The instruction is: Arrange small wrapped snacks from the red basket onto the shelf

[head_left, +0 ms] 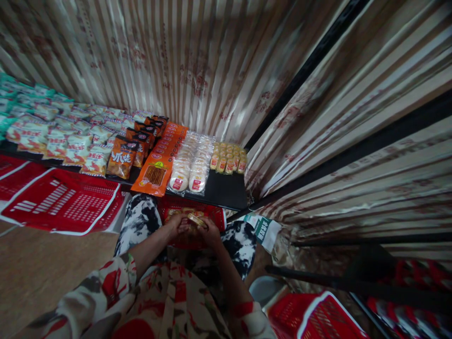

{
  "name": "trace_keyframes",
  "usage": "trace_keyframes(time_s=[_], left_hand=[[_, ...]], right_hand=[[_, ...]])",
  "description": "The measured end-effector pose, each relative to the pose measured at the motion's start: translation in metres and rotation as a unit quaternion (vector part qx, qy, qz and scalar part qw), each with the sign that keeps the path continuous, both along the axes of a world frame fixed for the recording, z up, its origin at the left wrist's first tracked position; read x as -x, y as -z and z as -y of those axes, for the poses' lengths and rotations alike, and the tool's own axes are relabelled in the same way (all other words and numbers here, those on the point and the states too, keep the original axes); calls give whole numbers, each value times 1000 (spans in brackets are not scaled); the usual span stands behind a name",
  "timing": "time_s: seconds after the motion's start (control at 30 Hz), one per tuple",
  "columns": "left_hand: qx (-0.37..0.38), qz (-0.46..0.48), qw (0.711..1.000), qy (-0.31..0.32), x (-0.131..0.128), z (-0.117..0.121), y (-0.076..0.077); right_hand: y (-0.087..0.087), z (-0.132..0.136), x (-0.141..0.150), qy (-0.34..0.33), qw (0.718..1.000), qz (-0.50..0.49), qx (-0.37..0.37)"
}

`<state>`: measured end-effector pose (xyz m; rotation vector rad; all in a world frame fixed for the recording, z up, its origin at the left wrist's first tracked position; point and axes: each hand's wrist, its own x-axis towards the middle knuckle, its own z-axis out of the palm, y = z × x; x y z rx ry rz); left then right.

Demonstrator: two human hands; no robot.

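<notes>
My right hand (211, 233) grips a small yellowish wrapped cake (195, 219) between thumb and fingers, over my lap. Close beside it, my left hand (180, 223) has its fingers curled inward; what they hold, if anything, is hidden. Below both hands, between my knees, is a red container (221, 217) with more yellowish packets in it, partly covered by my hands. In front, at the right end of the black shelf (226, 188), similar small wrapped cakes (229, 159) stand in rows. White round wrapped cakes (189, 165) lie in two rows left of them.
Further left on the shelf are an orange snack packet (155, 172), brown snack bags (122, 157) and many pale bags (79, 148). Red bags with white edging (67, 200) hang below. A striped curtain (141, 56) and dark poles (303, 70) enclose the back and right.
</notes>
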<state>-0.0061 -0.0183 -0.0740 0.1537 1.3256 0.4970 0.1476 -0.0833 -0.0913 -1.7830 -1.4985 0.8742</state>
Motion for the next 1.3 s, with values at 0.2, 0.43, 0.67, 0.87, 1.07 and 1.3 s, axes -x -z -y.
trace_keyframes(time_s=[0.2, 0.43, 0.67, 0.87, 1.07, 1.3], left_hand=[[-56, -11, 998, -16, -2, 1, 0], [-81, -10, 996, -31, -4, 4, 0], [-108, 11, 993, -36, -1, 10, -1], [-143, 28, 989, -16, -1, 16, -7], [-162, 50, 986, 1, -3, 20, -11], [-143, 78, 981, 108, -4, 24, -4]], right_hand=[[3, 5, 0, 31, 990, -118, 68], [8, 7, -2, 35, 965, -244, 89], [2, 10, -3, 57, 955, -281, 80], [-7, 9, -6, 87, 952, -290, 46], [-14, 8, -9, 97, 946, -305, 42], [-26, -4, -11, 117, 946, -304, 7]])
